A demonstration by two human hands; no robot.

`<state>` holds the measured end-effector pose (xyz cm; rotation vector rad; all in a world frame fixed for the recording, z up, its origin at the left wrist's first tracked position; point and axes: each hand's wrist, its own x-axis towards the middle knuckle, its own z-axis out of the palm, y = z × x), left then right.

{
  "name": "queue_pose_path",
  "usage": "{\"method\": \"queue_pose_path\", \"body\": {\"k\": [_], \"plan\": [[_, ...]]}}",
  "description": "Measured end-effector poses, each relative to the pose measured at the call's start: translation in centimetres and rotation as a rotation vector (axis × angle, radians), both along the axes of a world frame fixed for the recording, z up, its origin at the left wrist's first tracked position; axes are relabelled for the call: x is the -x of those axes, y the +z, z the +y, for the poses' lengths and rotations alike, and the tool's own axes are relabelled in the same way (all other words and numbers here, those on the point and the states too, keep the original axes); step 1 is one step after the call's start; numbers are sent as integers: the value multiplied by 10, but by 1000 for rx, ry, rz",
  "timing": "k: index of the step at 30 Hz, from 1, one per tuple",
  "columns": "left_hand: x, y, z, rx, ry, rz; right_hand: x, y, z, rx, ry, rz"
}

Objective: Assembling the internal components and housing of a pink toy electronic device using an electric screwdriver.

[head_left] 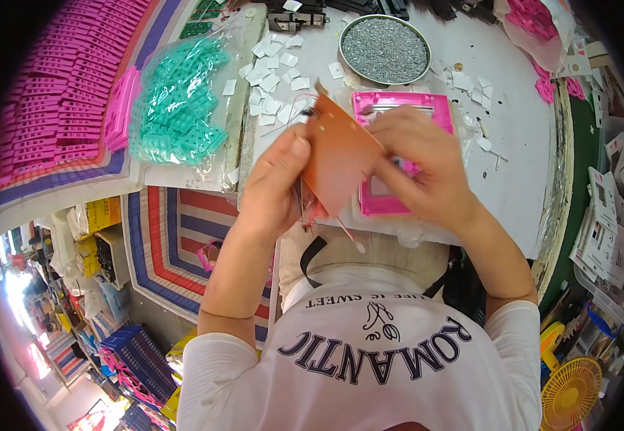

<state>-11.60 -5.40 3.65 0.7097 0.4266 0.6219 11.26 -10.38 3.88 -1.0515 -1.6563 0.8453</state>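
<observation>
Handling of a wired board above a pink case, viewed from the head. The left hand grasped the orange-brown board by its left side, with the thumb laid against the edge. The board was held up, tilted, in front of the wearer and above the near part of the worktop. Thin wires hung below its lower end. The right hand had bent fingers at the board's right corner; motion blur hid the contact, so whether it pinched the corner or only lay beside it could not be told.

The pink case lay flat on the worktop, partly covered by the right hand. Beyond it stood a round tray filled with small screws; loose white squares were scattered to its left, and a clear bag of turquoise parts lay farther left.

The step appeared to be the readying of the board and its wires for fitting. The next move probably called for turning the board level over the case, with the wires kept clear of its edges.
</observation>
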Motion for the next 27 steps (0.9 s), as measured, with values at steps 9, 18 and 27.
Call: {"method": "queue_pose_path", "body": {"k": [9, 18, 27], "plan": [[12, 26, 18, -903, 283, 695, 1, 28, -5, 804, 352, 446], [7, 14, -57, -553, 259, 534, 42, 16, -32, 463, 82, 450], [12, 6, -31, -22, 162, 19, 1, 13, -11, -306, -481, -189]]}}
